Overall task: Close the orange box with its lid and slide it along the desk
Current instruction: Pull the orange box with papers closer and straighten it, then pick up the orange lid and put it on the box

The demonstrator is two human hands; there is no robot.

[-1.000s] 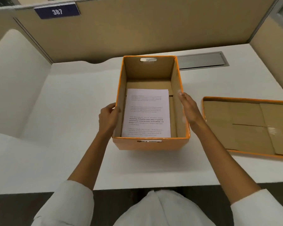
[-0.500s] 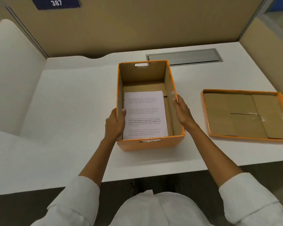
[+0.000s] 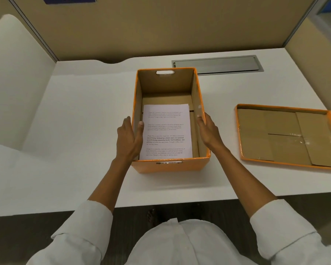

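Orange box (image 3: 168,166): rectangular, open-topped cardboard

Dim, warm indoor light from overhead falls evenly on the white tabletop (image 3: 84,131), casting soft shadows toward six o'clock, with slight overall softness, faint tape glare at three o'clock, and wide-angle bending at the edges.

We note left hand (image 3: 129,137) regripped on left wall of orange box (image 3: 170,166): thumb now hooked inside over rim, fingers outside. Right hand (image 3: 208,131) slid toward 6 o'clock along right wall. Box shifted off grey desk grommet (image 3: 217,65), toward 7 o'clock.
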